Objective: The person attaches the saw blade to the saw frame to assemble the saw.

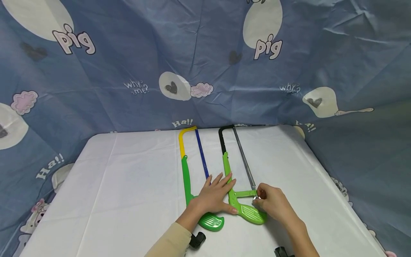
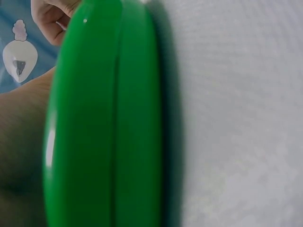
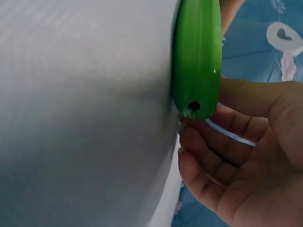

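Observation:
Two hacksaws lie side by side on the white table. The right one (image 1: 227, 167) has a light green frame and handle, a black front bow and a grey blade. My left hand (image 1: 210, 198), fingers spread, rests across its frame and over the left hacksaw (image 1: 186, 175), which is green and yellow with a blue blade. At the handle end of the grey blade, my right hand (image 1: 274, 203) pinches a silver wing nut (image 1: 255, 197), mostly hidden by the fingers. The left wrist view is filled by a dark green handle (image 2: 104, 118). A light green handle (image 3: 198, 56) appears beside my curled right fingers (image 3: 208, 156).
White cloth covers the table (image 1: 128, 185). Behind it hangs a blue printed curtain (image 1: 144, 53), which also runs down both sides. Black wrist-camera parts (image 1: 197, 240) show under the left forearm, with another black part (image 1: 280, 252) by the right one.

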